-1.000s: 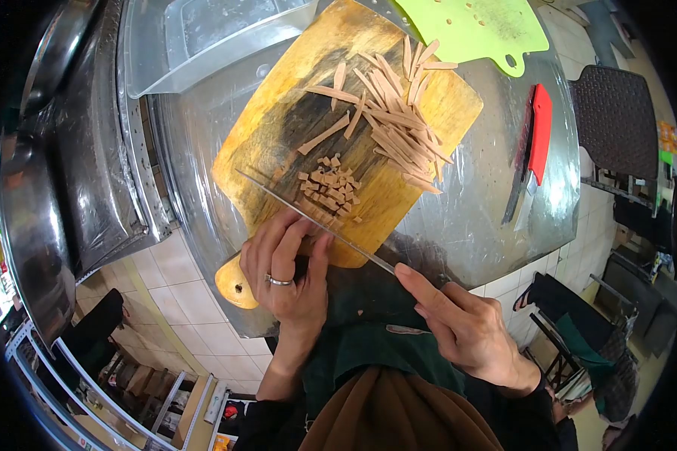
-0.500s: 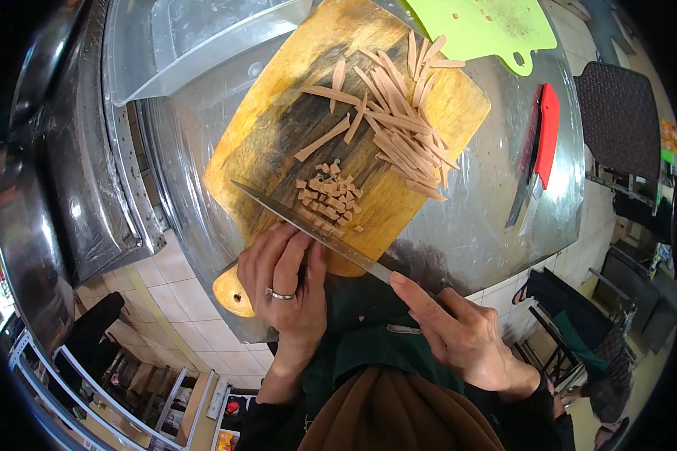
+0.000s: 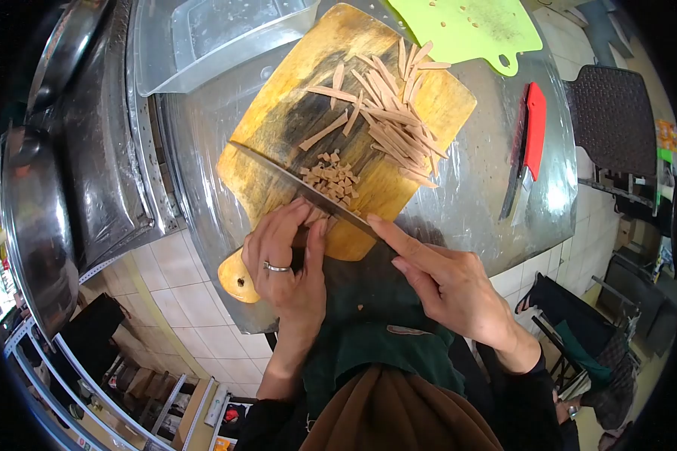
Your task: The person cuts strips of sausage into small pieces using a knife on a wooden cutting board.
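Knife [image 3: 323,200] at strips [image 3: 317,216], centre frame
Left hand's [image 3: 287,263] fingers pinch strips; best tuck tips back. Right hand's [image 3: 459,289] grip knife, index outstretched.

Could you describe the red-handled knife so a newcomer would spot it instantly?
Start at the shiny table and find the wooden board. To its right, past the lime-green board's handle hole, two slim tools lie side by side. The knife is the one with the bright red handle; its neighbour looks dark.
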{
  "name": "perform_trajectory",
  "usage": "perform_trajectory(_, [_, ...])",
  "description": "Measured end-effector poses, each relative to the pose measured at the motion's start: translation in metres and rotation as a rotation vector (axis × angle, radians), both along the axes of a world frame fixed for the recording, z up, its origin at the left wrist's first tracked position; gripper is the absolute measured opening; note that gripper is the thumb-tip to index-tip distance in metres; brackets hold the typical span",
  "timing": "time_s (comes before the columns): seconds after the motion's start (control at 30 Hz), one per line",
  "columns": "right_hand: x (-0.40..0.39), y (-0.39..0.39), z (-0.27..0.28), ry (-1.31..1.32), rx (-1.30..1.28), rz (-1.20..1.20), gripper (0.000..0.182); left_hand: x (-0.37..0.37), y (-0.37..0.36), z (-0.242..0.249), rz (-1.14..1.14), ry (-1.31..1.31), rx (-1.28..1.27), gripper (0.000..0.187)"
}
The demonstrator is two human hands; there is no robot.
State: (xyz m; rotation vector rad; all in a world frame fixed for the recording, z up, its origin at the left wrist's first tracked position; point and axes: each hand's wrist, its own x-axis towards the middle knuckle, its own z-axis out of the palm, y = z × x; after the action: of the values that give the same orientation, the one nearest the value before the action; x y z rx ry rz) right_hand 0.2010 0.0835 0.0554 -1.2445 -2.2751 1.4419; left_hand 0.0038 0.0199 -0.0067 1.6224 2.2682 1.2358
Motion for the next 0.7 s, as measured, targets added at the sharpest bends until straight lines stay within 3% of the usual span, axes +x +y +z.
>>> perform_trajectory(0.37, [0.013, -0.017, 0.023, -0.065, 0.080, 0.020, 0.068, -0.001, -0.009, 0.001, 0.040, -0.083, 0.011, 0.034])
perform_trajectory(0.7, [0.010, -0.027, 0.032, -0.182, 0.032, 0.023, 0.068, -0.003, -0.005, 0.004, -0.013, 0.028, 0.010, 0.032])
